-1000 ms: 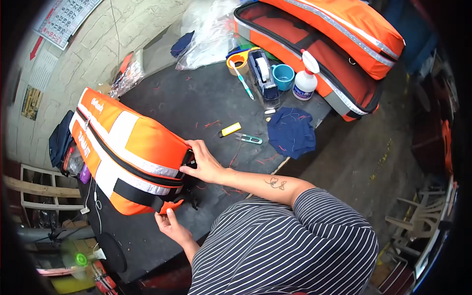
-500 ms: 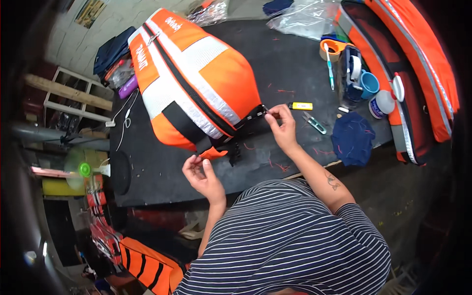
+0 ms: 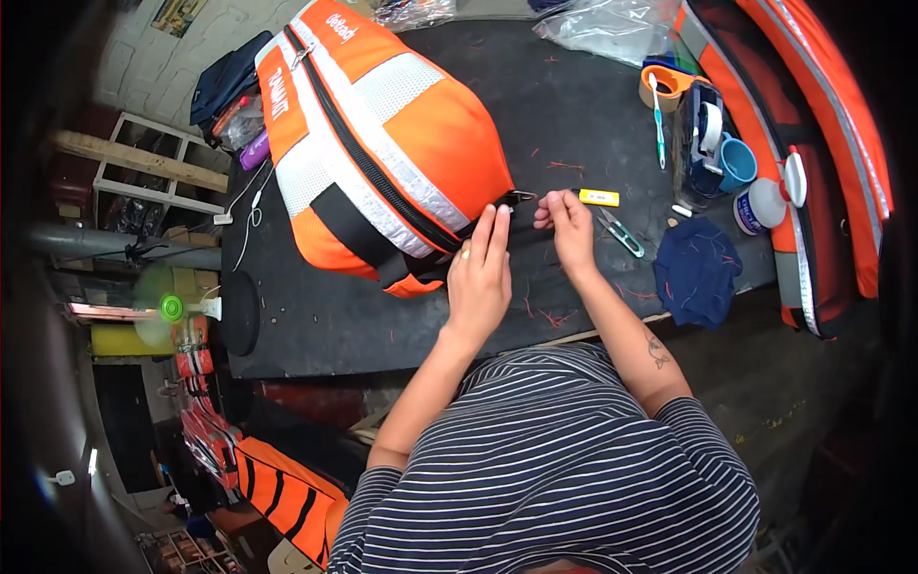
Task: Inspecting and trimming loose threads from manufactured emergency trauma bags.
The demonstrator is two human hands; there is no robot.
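One orange bag (image 3: 449,134), black zip and silver bands, lying on the black table (image 3: 325,335) at the upper left, its near corner toward the person. Two bare hands: the left hand (image 3: 481,273), fingers straight and laid against that corner, grip on the webbing not determinable; the right hand (image 3: 570,228), thumb and fingertips drawn together just beyond the small black fitting (image 3: 519,198), though whether they pinch it, or a thread, cannot be told. One yellow lighter (image 3: 600,197) and one pair of green snips (image 3: 622,235), both beside the right hand; red thread scraps (image 3: 555,318); one navy cloth (image 3: 698,271) by the table edge. Hazards, as judged: a hard tug at the corner could drag or tip the rounded bag if the left fingers bear too lightly; a fitting so small could slip from the fingertips; a sideways sweep of the right wrist could shift the snips or lighter. Obscured: the left thumb, the right palm, the underside of the bag. Cut off: the bag's far end, at the upper edge. Hard to make out: the fitting's shape, dark against dark.
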